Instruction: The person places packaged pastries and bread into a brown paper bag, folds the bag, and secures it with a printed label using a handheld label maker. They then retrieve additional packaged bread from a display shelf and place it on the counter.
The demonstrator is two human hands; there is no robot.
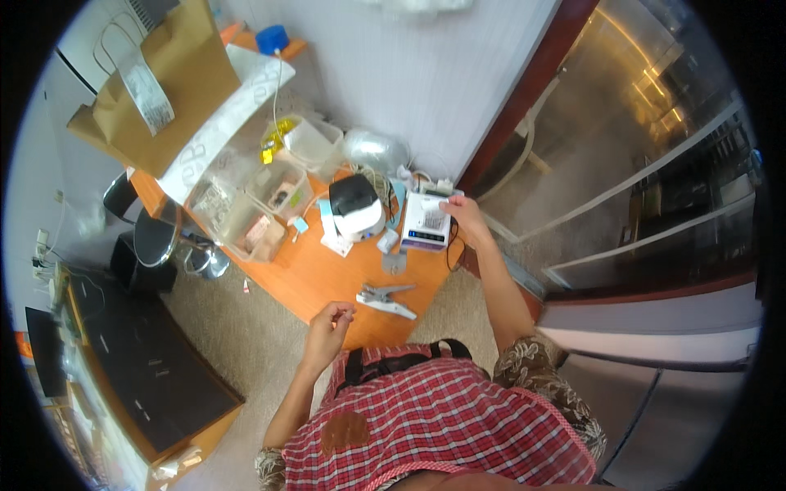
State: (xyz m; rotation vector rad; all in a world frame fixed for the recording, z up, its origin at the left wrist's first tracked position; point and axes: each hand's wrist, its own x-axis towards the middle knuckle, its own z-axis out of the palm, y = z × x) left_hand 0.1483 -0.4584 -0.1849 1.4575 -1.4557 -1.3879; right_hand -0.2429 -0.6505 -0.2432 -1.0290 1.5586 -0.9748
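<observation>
My right hand [466,216] reaches to the right rim of a white box-shaped device [430,199] that has small blue lights on its front. The fingertips are at the edge of a paper slip [433,217] with a printed code, lying over the device's top; whether they pinch it is unclear. My left hand [330,334] hovers by the table's near edge, fingers curled towards the thumb. Anything small between them is too blurred to make out. Between my hands, a white and grey plier-type hand tool [387,301] lies on the orange wooden table [307,279].
A black-and-white label printer [356,205] stands mid-table. Clear plastic bins [261,236] line the left side, near a large brown paper bag [166,80]. Cables [454,248] hang by the right edge. A round stool [158,236] stands beyond the table, left.
</observation>
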